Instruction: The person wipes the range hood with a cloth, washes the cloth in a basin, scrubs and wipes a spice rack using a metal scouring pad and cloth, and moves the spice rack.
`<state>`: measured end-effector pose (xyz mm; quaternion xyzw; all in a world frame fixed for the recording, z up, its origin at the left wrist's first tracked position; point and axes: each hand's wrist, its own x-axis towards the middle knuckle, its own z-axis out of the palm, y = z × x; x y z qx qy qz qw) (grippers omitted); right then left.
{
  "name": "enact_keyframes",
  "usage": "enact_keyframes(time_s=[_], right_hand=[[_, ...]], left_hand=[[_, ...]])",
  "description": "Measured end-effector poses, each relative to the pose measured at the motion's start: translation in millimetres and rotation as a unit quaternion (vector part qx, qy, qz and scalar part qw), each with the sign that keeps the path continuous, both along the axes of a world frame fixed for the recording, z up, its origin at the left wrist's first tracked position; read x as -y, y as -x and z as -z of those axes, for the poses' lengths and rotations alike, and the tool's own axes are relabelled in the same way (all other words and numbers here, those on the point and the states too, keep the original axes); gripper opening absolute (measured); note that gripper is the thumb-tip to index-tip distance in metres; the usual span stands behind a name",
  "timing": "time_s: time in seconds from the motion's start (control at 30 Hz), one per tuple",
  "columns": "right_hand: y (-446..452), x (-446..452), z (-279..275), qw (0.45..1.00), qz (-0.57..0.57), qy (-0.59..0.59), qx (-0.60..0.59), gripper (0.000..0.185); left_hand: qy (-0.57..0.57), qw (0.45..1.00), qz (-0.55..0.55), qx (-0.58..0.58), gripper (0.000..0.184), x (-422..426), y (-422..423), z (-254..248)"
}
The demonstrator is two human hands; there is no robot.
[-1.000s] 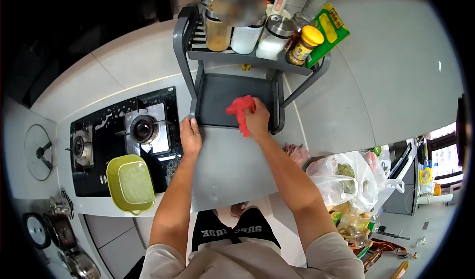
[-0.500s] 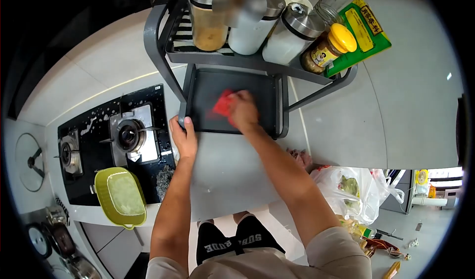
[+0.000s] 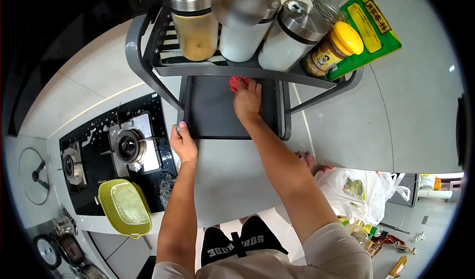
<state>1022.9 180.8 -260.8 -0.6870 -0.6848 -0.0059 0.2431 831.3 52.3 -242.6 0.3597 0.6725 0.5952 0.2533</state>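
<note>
A dark grey two-tier spice rack (image 3: 170, 72) stands on the counter, its lower tray (image 3: 217, 116) bare except for my right hand. Pressed by my right hand (image 3: 249, 100), a red cloth (image 3: 238, 83) lies at the back of that tray, partly under the upper shelf. At the rack's front left corner my left hand (image 3: 184, 143) grips the frame, thumb on top. On the upper shelf stand glass jars with steel lids, among them one with brown powder (image 3: 198, 34) and one with white contents (image 3: 282, 51), plus a yellow-capped jar (image 3: 326, 56).
A black gas stove (image 3: 138, 140) with wet spots is on the left, and a green basin (image 3: 123, 207) sits over its front edge. A green seasoning packet (image 3: 371, 36) leans behind the jars. White plastic bags (image 3: 351, 195) hang low at right.
My right hand has pushed the red cloth from the middle of the lower tray to its back. My left hand stays at the front left corner. The view has shifted slightly.
</note>
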Motion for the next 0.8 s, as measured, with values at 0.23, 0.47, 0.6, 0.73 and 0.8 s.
enact_keyframes(time_s=[0.23,0.47,0.6,0.73,0.8], right_hand=[[84,-26,2,0.985,-0.16,-0.045,0.048,0.04],[19,0,-6,0.994,-0.003,0.026,0.104,0.044],[74,-23,-10,0.979,-0.19,0.024,0.066,0.043],[15,-5,-2,0.992,-0.08,0.045,0.084,0.044],[-30,14,-12,0.995,0.008,0.058,0.079,0.038]], left_hand=[[0.009,0.999,-0.033,-0.003,0.045,-5,-6,-3],[0.026,0.996,-0.045,-0.078,0.048,-5,-1,16],[0.028,0.992,-0.053,-0.111,0.049,-5,0,17],[0.037,0.995,-0.034,-0.081,0.051,-1,-1,-3],[0.036,0.995,-0.043,-0.079,0.051,-3,-3,-2]])
